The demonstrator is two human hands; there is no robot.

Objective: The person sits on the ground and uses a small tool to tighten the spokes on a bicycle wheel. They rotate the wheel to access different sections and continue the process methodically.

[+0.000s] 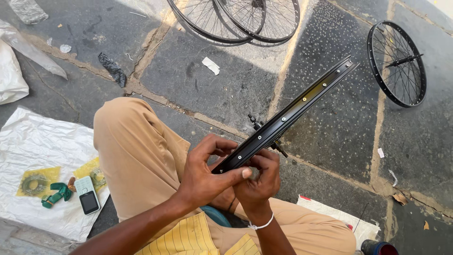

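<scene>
Over my lap, both hands grip the black rim point(283, 118): left hand point(207, 174), right hand point(257, 182); it runs up-right.

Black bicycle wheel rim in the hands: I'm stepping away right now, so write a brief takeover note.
Left hand: wrapped over the near end of the black metal bicycle wheel rim, thumb stretched along its inner channel.
Right hand: fingertips pinched at the same end, next to the thumb; what they pinch is hidden.
The rim is held edge-on over the lap, its far end raised above the stone floor.
Done: nipple heads show along the channel.
Left: cannot tell.
A spoked black wheel lies to the right; a small mobile phone lies on the white plastic sheet.
</scene>
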